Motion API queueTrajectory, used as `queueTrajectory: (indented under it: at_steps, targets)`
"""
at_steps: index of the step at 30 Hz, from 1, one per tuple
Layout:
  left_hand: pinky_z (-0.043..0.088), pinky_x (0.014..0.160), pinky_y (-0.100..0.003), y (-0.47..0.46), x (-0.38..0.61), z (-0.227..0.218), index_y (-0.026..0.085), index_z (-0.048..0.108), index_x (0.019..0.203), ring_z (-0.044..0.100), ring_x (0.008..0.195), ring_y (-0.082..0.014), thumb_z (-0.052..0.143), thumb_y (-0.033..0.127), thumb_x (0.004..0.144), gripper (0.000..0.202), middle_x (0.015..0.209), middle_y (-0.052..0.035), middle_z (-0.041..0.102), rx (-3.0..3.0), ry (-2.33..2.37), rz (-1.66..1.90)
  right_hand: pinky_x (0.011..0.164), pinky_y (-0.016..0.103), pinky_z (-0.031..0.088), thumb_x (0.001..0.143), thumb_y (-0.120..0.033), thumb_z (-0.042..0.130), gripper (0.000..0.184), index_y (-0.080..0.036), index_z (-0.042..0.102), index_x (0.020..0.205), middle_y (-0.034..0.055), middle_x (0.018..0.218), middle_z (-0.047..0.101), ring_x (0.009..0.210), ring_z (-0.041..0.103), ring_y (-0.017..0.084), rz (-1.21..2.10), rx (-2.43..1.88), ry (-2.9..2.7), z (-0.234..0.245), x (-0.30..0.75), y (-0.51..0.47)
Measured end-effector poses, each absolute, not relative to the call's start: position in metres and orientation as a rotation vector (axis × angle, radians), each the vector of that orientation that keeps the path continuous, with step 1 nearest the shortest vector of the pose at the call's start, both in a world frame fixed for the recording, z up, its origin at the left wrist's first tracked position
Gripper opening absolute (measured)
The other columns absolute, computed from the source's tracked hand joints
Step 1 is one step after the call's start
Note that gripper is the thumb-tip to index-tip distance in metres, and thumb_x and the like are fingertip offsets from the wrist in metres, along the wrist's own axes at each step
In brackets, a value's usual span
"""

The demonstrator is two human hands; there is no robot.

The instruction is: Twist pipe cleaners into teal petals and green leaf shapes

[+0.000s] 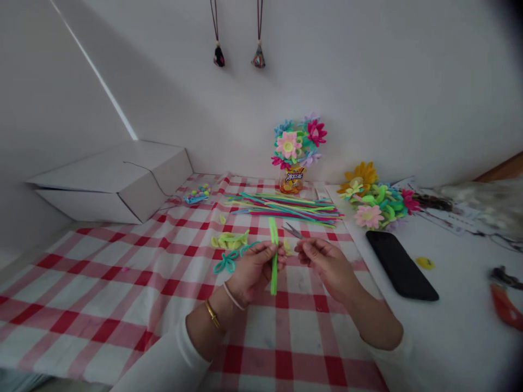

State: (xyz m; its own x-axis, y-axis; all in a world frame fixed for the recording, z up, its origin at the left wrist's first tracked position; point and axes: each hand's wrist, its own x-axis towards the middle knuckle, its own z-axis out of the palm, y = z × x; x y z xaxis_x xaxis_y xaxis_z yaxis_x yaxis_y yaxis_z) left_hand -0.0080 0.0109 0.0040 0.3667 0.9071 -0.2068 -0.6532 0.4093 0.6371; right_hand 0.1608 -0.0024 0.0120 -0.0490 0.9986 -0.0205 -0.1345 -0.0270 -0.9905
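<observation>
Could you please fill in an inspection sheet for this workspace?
Surface: creased red-and-white checked cloth; white surface on the right.
Job's things: bright green strips; scissors, only blades clearly seen; teal looped piece; yellow curled pieces; loose pile of coloured strips behind.
Clutter: on the right, flower bunch, black phone-like slab, small yellow piece, red-handled tool.
Grippers: left hand grips the green strips; right hand is beside the scissors, its hold hard to tell.
Cables: thin dark cord over the white box; whether a cable, unclear.
Surroundings: pale wall; two hanging ornaments; flowers in a labelled container.
</observation>
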Motion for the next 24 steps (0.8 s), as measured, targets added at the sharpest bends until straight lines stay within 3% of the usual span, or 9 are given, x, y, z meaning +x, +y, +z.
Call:
queueTrajectory:
  at_steps: [5,9,14,19,24]
  targets:
    - [0.054,0.072,-0.027,0.016,-0.008,0.009,0.012,0.059,0.072,0.067,0.079,-0.0175,0.055,0.006,0.078,0.01,0.08,-0.0082,0.069,0.332,0.596,1.333,0.062,0.027,0.042,0.073,-0.039,0.065,0.026,-0.014,0.063,0.077,0.002,0.069,0.062,0.062,0.054,0.012,1.668,-1.143,-1.417,0.008,0.146,-0.016]
    - [0.052,0.08,-0.032,0.016,-0.007,0.009,0.013,0.057,0.076,0.066,0.087,-0.0206,0.053,0.007,0.08,0.007,0.086,-0.0108,0.069,0.356,0.627,1.376,0.059,0.026,0.042,0.074,-0.041,0.063,0.028,-0.014,0.061,0.072,0.003,0.068,0.064,0.059,0.056,0.012,1.738,-1.102,-1.353,0.005,0.138,-0.021]
    - [0.052,0.079,-0.032,0.015,-0.007,0.008,0.014,0.056,0.078,0.066,0.087,-0.0202,0.061,0.011,0.075,0.006,0.089,-0.0086,0.07,0.454,0.621,1.401,0.052,0.023,0.038,0.07,-0.037,0.066,0.024,-0.014,0.06,0.067,0.0001,0.06,0.061,0.051,0.05,0.009,1.678,-1.151,-1.167,0.007,0.139,-0.016]
    - [0.054,0.069,-0.03,0.015,-0.009,0.008,0.014,0.057,0.076,0.067,0.081,-0.0198,0.064,0.015,0.074,0.007,0.086,-0.0094,0.07,0.493,0.697,1.354,0.049,0.023,0.036,0.066,-0.031,0.066,0.017,-0.015,0.061,0.064,0.0,0.059,0.061,0.049,0.048,0.008,1.441,-1.229,-1.076,0.009,0.14,-0.011]
    - [0.054,0.072,-0.031,0.017,-0.012,0.008,0.012,0.061,0.077,0.066,0.08,-0.0184,0.064,0.016,0.074,0.005,0.089,-0.0107,0.07,0.501,0.689,1.358,0.048,0.023,0.036,0.066,-0.027,0.063,0.011,-0.016,0.061,0.064,-0.0012,0.054,0.058,0.047,0.048,0.009,1.398,-1.252,-1.06,0.012,0.141,-0.01]
